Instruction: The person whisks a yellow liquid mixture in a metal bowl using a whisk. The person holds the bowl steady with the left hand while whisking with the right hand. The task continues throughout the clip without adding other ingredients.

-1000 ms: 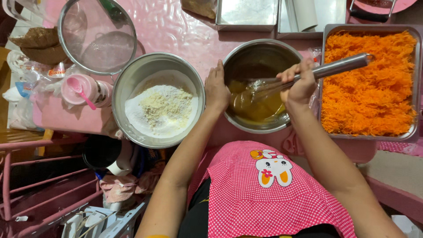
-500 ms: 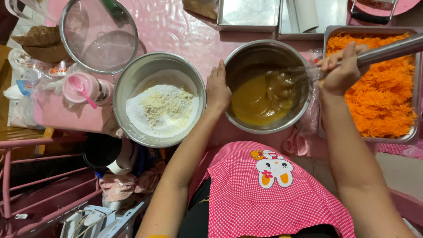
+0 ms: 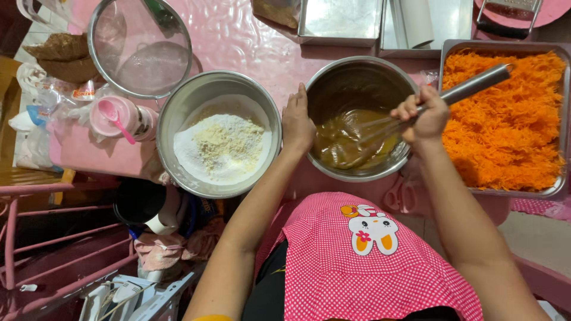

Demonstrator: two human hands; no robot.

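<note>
Whisking step: right hand [image 3: 423, 116] clamped on whisk [image 3: 416, 110] in batter bowl [image 3: 360, 71]; left hand [image 3: 296, 125] steadies rim, fingers flat.

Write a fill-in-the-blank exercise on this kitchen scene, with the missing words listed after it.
1. The right hand grips a metal ____ in the batter bowl.
2. The left hand rests on that bowl's ____ rim.
3. The tray holds shredded food coloured ____.
4. The flour bowl lies to the ____ of the batter bowl.

Missing words: whisk; left; orange; left
</note>
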